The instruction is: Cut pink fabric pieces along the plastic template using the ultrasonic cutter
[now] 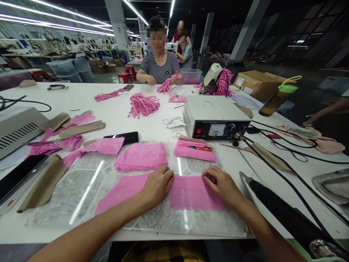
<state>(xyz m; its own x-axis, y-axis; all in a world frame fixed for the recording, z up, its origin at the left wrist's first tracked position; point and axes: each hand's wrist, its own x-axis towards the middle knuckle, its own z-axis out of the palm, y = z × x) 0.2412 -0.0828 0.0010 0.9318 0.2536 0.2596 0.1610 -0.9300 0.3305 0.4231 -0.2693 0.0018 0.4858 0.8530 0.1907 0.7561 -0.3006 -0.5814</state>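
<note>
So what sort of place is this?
Probably a garment workshop: what looks like a sewing machine stands in the background, pink fabric lies on the shiny mat, and bundled pink strips lie beyond it.

Our white table (pixel 114 116), busy from edge to edge with pink work.
Nearest us we see a glossy marbled mat (pixel 207 222), with flat pink fabric (pixel 196 196), a pink lace stack (pixel 143 156) and a folded pink bundle (pixel 191 151) on it. At the mat's far edge we find a black phone (pixel 125 137), and beyond it a grey control box (pixel 218 112) with a meter. Farther across our tabletop lie a heap of pink straps (pixel 143 104), a smaller strap bunch (pixel 107 95) and a clear bag (pixel 177 95); a green-lidded bottle (pixel 275 102) stands on the right.
</note>
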